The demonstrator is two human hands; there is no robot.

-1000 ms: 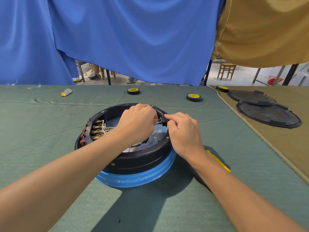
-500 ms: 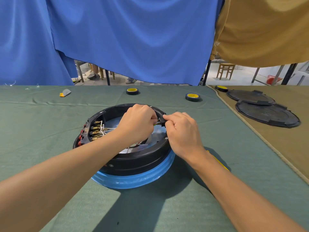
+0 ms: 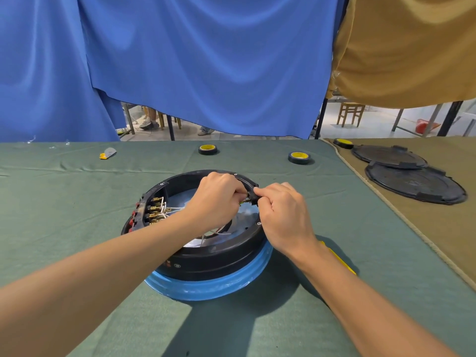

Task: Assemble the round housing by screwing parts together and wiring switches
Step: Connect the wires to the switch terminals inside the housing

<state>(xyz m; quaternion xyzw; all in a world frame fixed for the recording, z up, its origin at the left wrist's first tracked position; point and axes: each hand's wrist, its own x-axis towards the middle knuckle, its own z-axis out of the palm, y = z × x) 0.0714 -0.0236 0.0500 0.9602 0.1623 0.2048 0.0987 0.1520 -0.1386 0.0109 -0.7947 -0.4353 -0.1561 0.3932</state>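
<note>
The round black housing [image 3: 213, 261] rests on a blue ring [image 3: 219, 287] in the middle of the green cloth. Red switches with brass terminals [image 3: 152, 215] and white wires line its left inner wall. My left hand [image 3: 216, 199] reaches over the opening, fingers closed on something small at the right rim; what it pinches is hidden. Touching it from the right, my right hand [image 3: 283, 215] pinches a small black switch [image 3: 252, 196] at the rim. A yellow tool [image 3: 340, 258] lies partly hidden under my right forearm.
Two rolls of black tape with yellow cores [image 3: 207, 149] [image 3: 299, 157] lie at the back of the table, a third [image 3: 343, 143] on the tan cloth. Two black round lids [image 3: 414, 184] lie at the right. A small yellow-grey scraper [image 3: 107, 153] sits at the back left.
Both hands stay together at the right rim with only slight finger movement. The camera view has shifted a little; the housing has not moved.
</note>
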